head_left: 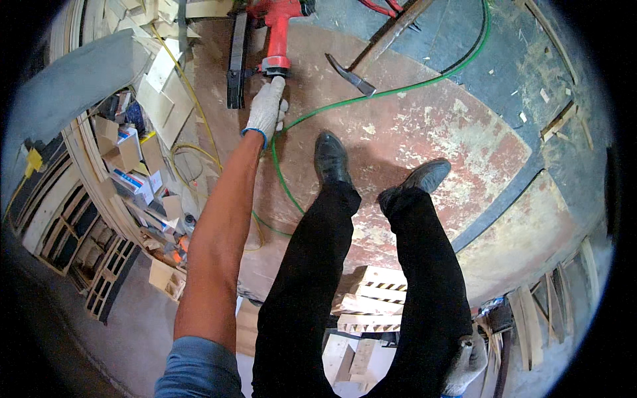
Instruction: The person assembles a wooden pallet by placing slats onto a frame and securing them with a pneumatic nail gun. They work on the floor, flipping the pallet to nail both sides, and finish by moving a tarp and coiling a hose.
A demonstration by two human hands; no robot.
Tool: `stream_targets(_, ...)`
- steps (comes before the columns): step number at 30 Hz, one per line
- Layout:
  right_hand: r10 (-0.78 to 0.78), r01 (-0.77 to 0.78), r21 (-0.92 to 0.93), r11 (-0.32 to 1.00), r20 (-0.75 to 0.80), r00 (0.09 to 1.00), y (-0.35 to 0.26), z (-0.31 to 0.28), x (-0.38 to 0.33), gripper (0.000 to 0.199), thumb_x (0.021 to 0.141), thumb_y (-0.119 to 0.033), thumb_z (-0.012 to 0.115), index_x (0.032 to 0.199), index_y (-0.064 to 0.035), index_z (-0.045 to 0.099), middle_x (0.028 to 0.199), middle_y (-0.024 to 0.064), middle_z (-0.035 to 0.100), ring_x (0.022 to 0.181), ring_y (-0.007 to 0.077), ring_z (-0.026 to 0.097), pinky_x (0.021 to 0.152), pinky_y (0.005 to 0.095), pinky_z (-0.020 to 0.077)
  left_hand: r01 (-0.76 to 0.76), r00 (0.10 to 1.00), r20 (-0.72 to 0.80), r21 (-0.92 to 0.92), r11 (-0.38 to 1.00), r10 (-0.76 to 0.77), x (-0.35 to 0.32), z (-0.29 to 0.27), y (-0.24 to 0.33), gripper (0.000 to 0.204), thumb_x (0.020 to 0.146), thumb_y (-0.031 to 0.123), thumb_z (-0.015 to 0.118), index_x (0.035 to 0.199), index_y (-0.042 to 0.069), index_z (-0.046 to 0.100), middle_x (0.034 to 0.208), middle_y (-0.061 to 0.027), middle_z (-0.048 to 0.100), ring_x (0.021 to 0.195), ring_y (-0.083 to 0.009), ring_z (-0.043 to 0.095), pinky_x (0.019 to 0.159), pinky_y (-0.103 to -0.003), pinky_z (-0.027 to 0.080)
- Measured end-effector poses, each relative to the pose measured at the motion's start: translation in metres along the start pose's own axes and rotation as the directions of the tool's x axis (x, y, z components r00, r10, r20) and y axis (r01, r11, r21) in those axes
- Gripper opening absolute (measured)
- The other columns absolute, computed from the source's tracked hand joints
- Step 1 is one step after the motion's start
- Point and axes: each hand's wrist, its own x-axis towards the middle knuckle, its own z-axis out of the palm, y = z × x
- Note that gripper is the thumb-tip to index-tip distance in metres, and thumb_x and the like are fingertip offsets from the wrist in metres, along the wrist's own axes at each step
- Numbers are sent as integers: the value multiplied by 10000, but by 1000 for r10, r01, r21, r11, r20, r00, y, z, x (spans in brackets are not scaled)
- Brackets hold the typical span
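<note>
My left hand (267,109), in a white knit glove with a blue cuff, reaches forward to a red nail gun (277,40). Its fingers are curled at the bottom end of the gun's handle, around the hose fitting, which they partly cover. The gun's black magazine (237,63) lies to the left of the handle. A green hose (332,105) runs close beside this hand. My right hand (468,363), also gloved, is low at the right beside my right leg. Its fingers are curled, and whatever they hold cannot be made out.
A hammer (353,77) with a wooden handle lies on the worn reddish board (424,126), near red-handled pliers (381,6). A yellow hose (196,99) trails at the left, next to wood offcuts (162,99) and open cardboard boxes (123,149). Stacked timber (378,292) shows between my legs.
</note>
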Motion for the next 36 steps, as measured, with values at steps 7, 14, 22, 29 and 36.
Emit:
stream_targets(7, -83, 84, 5, 996, -34, 996, 5, 19, -8, 225, 1013, -139, 523, 884, 14, 626, 761, 21, 530, 740, 127, 487, 685, 294, 400, -277, 920, -136, 437, 856, 368, -17, -31, 37, 464, 965, 393, 489, 811, -9, 662, 724, -188, 628, 678, -316, 619, 670, -447, 460)
stream_targets(14, -122, 120, 124, 985, 11, 992, 11, 16, -22, 193, 934, -177, 634, 910, 8, 683, 811, 169, 677, 750, 272, 665, 715, 365, 508, -111, 859, -310, 663, 741, 407, -224, -128, -24, 457, 987, 414, 539, 1034, -35, 610, 979, -287, 647, 952, -444, 625, 851, -478, 475)
stream_targets(22, -619, 626, 156, 764, 449, 644, -91, -41, -85, 570, 823, -332, 773, 1279, -34, 606, 1200, 195, 662, 1108, 343, 638, 963, 429, 498, -315, 938, -221, -212, 925, 268, -579, -53, 161, 265, 963, 149, 602, 1204, 39, 594, 826, -43, 589, 657, -131, 591, 600, -314, 527)
stream_targets(29, -731, 589, 571, 572, 681, 49, -148, -103, -155, 528, 832, -320, 721, 1267, -43, 606, 991, 230, 686, 944, 371, 682, 845, 401, 536, -288, 903, -112, -875, 389, 415, -738, -9, 177, 268, 992, 155, 598, 1226, 27, 569, 680, 13, 493, 495, -86, 456, 436, -272, 407)
stream_targets(36, -813, 817, 130, 562, 268, 517, -27, -230, 61, 468, 776, -200, 760, 1223, -96, 673, 1083, 110, 750, 992, 279, 722, 882, 395, 564, -553, 831, -481, -662, 506, 278, -808, -89, 98, 277, 1005, 282, 609, 1202, 87, 605, 616, 66, 382, 439, -59, 348, 370, -243, 244)
